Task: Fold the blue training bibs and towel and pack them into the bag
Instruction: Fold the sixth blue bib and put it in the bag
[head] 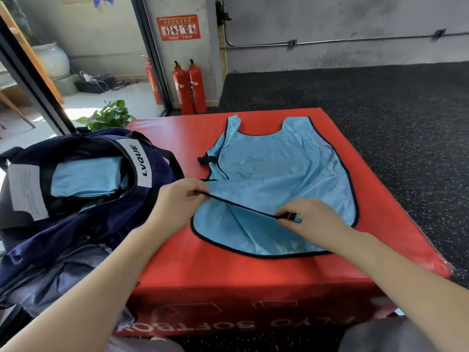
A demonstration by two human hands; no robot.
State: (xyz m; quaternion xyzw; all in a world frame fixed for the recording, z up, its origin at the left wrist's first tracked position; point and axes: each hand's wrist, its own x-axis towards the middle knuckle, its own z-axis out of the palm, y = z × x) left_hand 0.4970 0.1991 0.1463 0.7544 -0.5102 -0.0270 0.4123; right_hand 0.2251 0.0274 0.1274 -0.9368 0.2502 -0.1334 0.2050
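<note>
While a light blue training bib [279, 174] lies spread across the top of the red soft box [203, 262], the person's left hand [182, 199] and right hand [312, 219] each pinch one end of its black tie strap [241, 205], drawn taut over the lower part of the fabric. To the left, touching the box, sits the open navy bag [76, 199], with folded blue cloth [86, 177] already inside it.
</note>
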